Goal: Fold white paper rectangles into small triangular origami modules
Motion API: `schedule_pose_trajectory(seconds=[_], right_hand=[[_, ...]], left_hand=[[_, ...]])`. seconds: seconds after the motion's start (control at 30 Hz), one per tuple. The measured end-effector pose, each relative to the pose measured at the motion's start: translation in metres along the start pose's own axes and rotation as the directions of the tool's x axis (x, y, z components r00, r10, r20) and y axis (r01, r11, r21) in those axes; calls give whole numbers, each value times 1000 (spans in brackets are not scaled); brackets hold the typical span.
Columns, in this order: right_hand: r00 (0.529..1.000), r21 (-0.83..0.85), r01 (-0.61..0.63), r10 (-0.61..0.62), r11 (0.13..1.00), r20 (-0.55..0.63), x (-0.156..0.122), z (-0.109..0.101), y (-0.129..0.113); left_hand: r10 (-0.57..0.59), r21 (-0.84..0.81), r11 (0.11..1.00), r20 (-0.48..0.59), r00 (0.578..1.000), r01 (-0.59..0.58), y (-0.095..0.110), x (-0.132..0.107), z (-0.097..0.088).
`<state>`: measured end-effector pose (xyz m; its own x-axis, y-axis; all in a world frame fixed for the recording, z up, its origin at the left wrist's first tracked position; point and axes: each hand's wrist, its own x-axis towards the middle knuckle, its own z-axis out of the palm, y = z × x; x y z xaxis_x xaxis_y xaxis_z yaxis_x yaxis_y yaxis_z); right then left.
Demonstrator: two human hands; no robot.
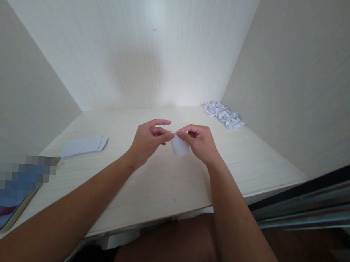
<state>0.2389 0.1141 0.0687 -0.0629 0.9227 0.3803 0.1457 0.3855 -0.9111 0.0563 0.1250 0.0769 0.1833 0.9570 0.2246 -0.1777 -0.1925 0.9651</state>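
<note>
You have a small, flat piece of paper [181,147] in front of you, smooth, white and roughly four-sided. The table [159,189] beneath is pale, with a fine streaked grain. Crumpled-looking, pointed white paper shapes [224,115] heap at its far right; flat paper sheets [82,146] lie stacked at the left. The piece of paper hangs between your hands, above the table: your left hand [148,140] pinches its upper left corner, one finger extended free, and your right hand [200,142] pinches its top edge, fingers curled.
</note>
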Motion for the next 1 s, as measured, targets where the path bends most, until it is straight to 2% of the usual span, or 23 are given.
schedule_pose_trajectory(seconds=[0.27,0.53,0.67,1.0], right_hand=[[999,10,20,-19,1000,-31,1,0,2],[997,25,43,-42,999,-58,3,1,5],[996,27,45,-43,999,-75,3,1,6],[992,47,27,-21,999,-124,3,1,6]], left_hand=[[13,36,999,9,1000,-13,-3,-1,1],[69,163,984,41,997,-75,-2,-1,1],[52,233,970,67,996,-67,-3,-2,1],[18,255,966,120,993,-48,-6,-3,0]])
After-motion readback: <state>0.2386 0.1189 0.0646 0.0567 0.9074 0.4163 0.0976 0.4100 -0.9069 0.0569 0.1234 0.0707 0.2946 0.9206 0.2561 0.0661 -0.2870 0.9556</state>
